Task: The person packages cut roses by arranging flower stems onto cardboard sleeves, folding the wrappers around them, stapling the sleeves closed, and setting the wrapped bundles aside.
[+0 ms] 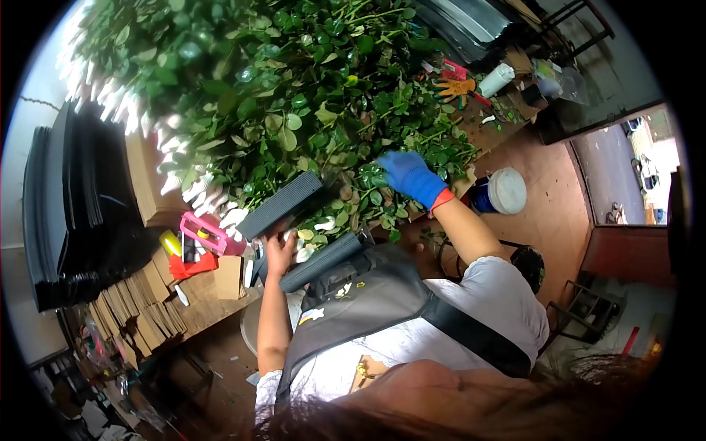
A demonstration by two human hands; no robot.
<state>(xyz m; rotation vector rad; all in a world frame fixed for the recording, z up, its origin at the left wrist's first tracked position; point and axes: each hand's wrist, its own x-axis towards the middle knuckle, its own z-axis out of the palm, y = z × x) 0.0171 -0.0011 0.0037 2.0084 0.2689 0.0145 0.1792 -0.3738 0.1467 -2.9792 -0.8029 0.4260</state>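
Note:
My left hand (278, 252) is bare, with its fingers curled between two dark ribbed panels, an upper one (281, 205) and a lower one (321, 262). White flower buds (303, 253) lie beside its fingertips; what it grips is partly hidden. My right hand (412, 176) wears a blue glove with a red cuff and reaches over the leafy green stems (346, 147). Its fingers are blurred against the leaves, so their grip is unclear. The stems form a large heap, with white-wrapped heads (173, 158) along its left side.
Dark sheets (92, 198) stand at the left. Cardboard pieces (136, 309), a pink tool (202, 234) and a red cloth (193, 265) lie nearby. An orange glove (456, 88) and a white bottle (496, 79) sit upper right. A white bucket (507, 191) is on the floor.

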